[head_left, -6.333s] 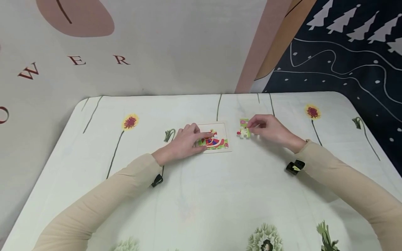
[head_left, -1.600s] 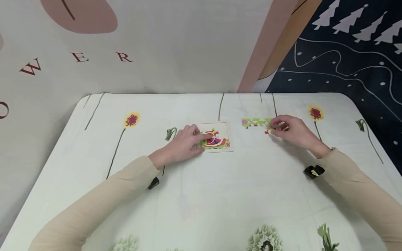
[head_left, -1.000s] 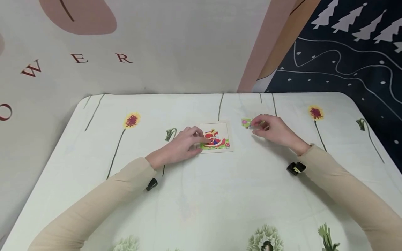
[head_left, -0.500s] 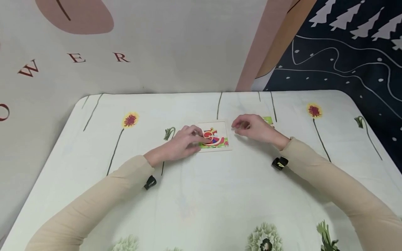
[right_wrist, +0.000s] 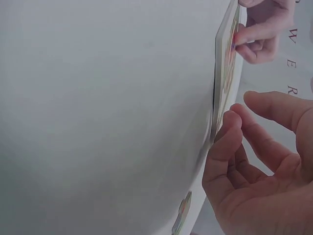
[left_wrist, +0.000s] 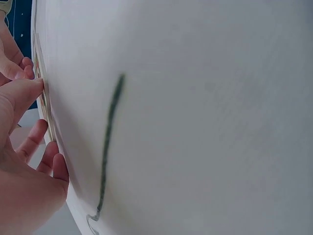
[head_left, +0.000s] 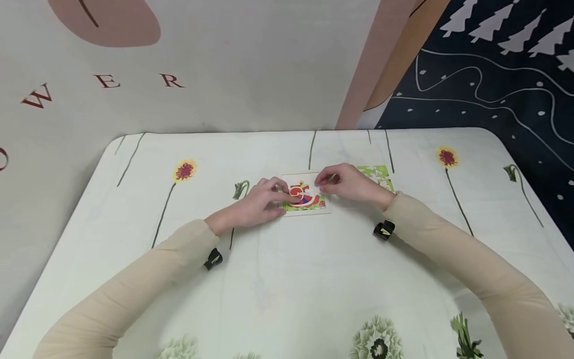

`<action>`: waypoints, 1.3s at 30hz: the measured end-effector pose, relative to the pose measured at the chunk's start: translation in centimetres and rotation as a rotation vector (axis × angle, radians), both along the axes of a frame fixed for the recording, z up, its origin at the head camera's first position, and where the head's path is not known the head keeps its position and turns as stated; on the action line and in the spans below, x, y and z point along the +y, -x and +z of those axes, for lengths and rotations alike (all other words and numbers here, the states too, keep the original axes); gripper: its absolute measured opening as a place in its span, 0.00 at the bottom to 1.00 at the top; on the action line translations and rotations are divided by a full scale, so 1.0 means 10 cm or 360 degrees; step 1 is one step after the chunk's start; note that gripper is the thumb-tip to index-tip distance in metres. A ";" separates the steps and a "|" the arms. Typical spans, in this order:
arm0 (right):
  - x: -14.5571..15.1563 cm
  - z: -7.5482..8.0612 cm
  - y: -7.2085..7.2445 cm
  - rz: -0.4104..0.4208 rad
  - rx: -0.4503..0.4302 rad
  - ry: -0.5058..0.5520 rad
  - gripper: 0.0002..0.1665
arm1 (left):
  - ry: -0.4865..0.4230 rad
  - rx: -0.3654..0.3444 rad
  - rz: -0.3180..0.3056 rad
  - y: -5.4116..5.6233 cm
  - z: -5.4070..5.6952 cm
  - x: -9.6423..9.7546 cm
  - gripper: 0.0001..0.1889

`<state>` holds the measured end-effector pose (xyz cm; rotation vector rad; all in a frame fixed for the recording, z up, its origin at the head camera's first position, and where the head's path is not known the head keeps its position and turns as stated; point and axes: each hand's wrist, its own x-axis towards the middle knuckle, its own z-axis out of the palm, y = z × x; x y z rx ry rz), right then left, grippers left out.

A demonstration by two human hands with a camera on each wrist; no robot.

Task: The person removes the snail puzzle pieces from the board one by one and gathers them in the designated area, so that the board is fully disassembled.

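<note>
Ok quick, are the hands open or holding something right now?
Left hand: open, touching the jigsaw puzzle board.
Right hand: open, fingers loosely bent, nothing visible in them.

The puzzle board (head_left: 293, 178) in front of me is cream with a red, blue, yellow and green picture (head_left: 309, 201), and the puzzle pieces (head_left: 378, 175) are green dappled with white. The white desk cloth (head_left: 287, 289) carries maroon-centred yellow flowers (head_left: 184, 170) on dark green stems (head_left: 163, 214), and the sleeves (head_left: 134, 279) are plain beige. The pale grey backdrop (head_left: 251, 65) bears a dusty pink blob (head_left: 112, 25) and dark red letters (head_left: 107, 81), the navy hanging (head_left: 484, 119) pale fir trees (head_left: 517, 40) and wavy lines (head_left: 439, 99).
</note>
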<state>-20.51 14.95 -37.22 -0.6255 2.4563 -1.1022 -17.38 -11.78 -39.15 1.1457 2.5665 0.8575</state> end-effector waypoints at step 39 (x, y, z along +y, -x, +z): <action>-0.18 -0.04 0.06 0.0027 -0.0059 0.0087 0.10 | -0.0009 -0.0019 -0.0012 0.00 0.02 0.01 0.19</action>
